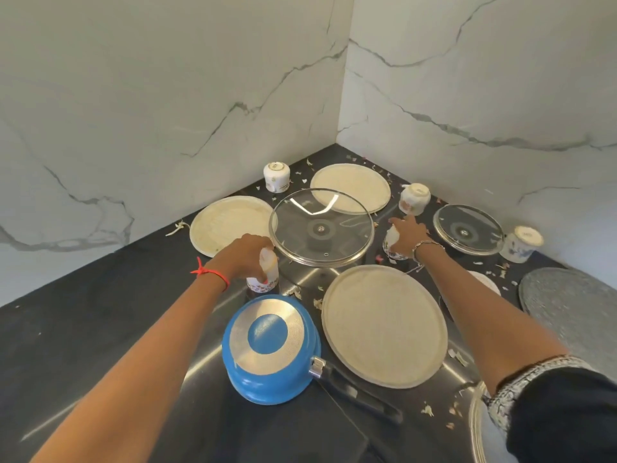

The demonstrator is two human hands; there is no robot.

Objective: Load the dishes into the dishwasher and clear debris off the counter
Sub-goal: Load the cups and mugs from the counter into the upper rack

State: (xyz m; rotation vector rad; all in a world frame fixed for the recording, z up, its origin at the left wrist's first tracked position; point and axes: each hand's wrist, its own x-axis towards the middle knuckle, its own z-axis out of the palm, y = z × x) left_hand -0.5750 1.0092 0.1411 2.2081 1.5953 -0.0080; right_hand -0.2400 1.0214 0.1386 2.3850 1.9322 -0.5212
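Note:
On the dark counter [83, 329] my left hand [247, 253] grips a white floral cup [263, 275] from above, just behind an upturned blue saucepan [270, 349]. My right hand [409, 235] holds a second floral cup [392, 245] to the right of a large glass lid [320, 228]. Three beige plates lie face down: one at the left [227, 225], one at the back [350, 187], one at the front [384, 325]. More upturned cups stand at the back left [276, 177], the back right [414, 197] and the far right [521, 243].
A smaller glass lid [467, 228] lies at the right, with a grey round plate [567, 295] in front of it. Bits of debris [177, 227] are scattered over the counter. Marble walls [167, 95] close the corner behind. A metal rim [475, 426] shows at the lower right.

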